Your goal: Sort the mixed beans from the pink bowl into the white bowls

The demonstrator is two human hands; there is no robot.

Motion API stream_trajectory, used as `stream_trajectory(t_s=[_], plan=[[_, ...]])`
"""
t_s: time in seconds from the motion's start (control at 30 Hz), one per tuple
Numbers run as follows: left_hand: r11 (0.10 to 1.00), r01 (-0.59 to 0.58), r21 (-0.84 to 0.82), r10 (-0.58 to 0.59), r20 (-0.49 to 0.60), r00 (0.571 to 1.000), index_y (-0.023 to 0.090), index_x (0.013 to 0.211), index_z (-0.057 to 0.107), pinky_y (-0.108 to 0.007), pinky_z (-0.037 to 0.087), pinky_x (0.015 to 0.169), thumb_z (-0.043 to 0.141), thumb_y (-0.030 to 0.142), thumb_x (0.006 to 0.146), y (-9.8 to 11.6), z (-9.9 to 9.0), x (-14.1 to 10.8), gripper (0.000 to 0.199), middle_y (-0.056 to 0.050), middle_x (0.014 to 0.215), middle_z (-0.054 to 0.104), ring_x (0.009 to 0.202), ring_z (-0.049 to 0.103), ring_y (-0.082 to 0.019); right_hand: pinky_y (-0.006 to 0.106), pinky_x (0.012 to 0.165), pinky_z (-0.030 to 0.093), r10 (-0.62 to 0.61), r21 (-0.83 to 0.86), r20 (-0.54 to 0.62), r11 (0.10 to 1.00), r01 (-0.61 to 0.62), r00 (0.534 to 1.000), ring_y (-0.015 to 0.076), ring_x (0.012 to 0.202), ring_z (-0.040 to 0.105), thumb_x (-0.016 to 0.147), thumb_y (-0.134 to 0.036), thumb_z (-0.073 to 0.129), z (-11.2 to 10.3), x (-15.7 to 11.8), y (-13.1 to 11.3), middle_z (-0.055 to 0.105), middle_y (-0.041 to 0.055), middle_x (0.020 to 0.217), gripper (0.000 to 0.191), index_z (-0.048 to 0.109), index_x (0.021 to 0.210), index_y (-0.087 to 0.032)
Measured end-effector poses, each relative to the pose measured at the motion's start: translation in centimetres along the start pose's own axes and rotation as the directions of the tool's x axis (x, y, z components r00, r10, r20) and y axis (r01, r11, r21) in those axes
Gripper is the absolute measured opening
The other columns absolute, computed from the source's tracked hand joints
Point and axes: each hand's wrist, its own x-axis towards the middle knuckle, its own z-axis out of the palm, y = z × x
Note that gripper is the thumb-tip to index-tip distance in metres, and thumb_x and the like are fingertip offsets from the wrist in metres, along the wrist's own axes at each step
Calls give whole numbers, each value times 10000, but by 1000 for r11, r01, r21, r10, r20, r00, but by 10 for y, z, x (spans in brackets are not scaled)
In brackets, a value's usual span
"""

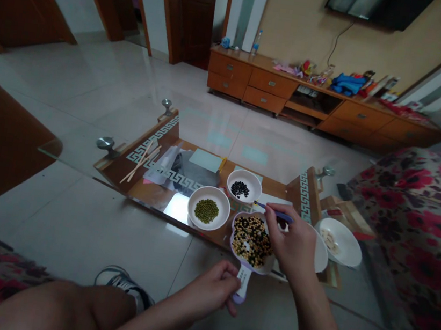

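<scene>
My left hand point(221, 284) is closed around the handle of a purple-rimmed scoop-shaped bowl point(244, 279), which holds mixed black, green and yellowish beans point(251, 239). Above its right side, my right hand point(290, 239) pinches purple tweezers point(277, 212), whose tip points left near the rim of a white bowl point(245, 175) with black beans. Whether the tip holds a bean is too small to tell. Left of the scoop-shaped bowl stands a white bowl point(193, 218) of green beans point(206, 211). Another white bowl point(320, 256) is partly hidden behind my right hand.
A white bowl point(349, 249) with pale pieces stands at the right of the glass table point(150, 207). Wooden chopsticks point(139, 164) lie at the left, near papers. Beyond are a long cabinet point(270, 82) and a flowered sofa point(427, 230).
</scene>
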Motion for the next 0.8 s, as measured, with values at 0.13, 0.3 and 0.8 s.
stream_trajectory(t_s=[0.13, 0.3, 0.8], plan=[[1000, 1, -21, -2, -13, 1000, 164, 939, 465, -224, 330, 537, 465, 284, 826, -1, 2, 2, 165, -22, 770, 636, 521, 584, -91, 281, 706, 508, -47, 54, 68, 998, 44, 997, 169, 741, 680, 921, -339, 529, 15, 27, -6, 731, 57, 865, 219, 673, 954, -177], [998, -25, -57, 25, -3, 1000, 167, 940, 469, -230, 324, 551, 493, 361, 818, -3, 3, 0, 231, -14, 774, 624, 524, 582, -89, 289, 706, 498, 35, 106, 91, 993, -45, 995, 173, 744, 672, 907, -372, 540, 23, 31, -4, 731, 70, 870, 254, 685, 954, -169], [994, -95, 50, 94, 20, 995, 148, 992, 525, -261, 424, 673, 547, 382, 813, 0, -2, -9, 295, -4, 855, 525, 658, 551, -104, 293, 622, 548, 290, 224, 169, 919, -323, 942, 184, 691, 688, 828, -421, 640, -10, -27, 14, 736, 56, 825, 247, 696, 877, -185]])
